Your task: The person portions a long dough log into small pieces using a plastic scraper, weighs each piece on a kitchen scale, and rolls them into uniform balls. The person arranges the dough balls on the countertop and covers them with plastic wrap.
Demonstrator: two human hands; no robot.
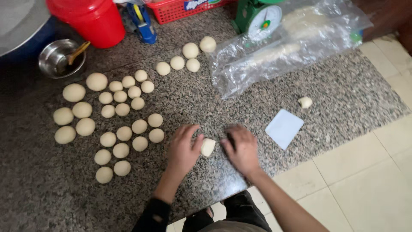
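Observation:
My left hand (183, 149) rests palm down on the speckled granite slab (240, 111), its thumb touching a small pale dough piece (208, 147). My right hand (241, 148) lies just right of that piece, palm down with fingers curled; whether anything is under it is hidden. Several round dough balls (124, 114) lie in rows to the left of my left hand, with larger ones at the far left and a few more at the back near the scale. A lone dough scrap (305, 102) lies far right.
A white plastic scraper (284, 128) lies right of my right hand. A clear plastic bag with dough (279, 47) and a green scale (257, 17) sit behind. A red bucket (92, 19), a steel bowl (60, 58) and a red basket (180, 8) stand at the back.

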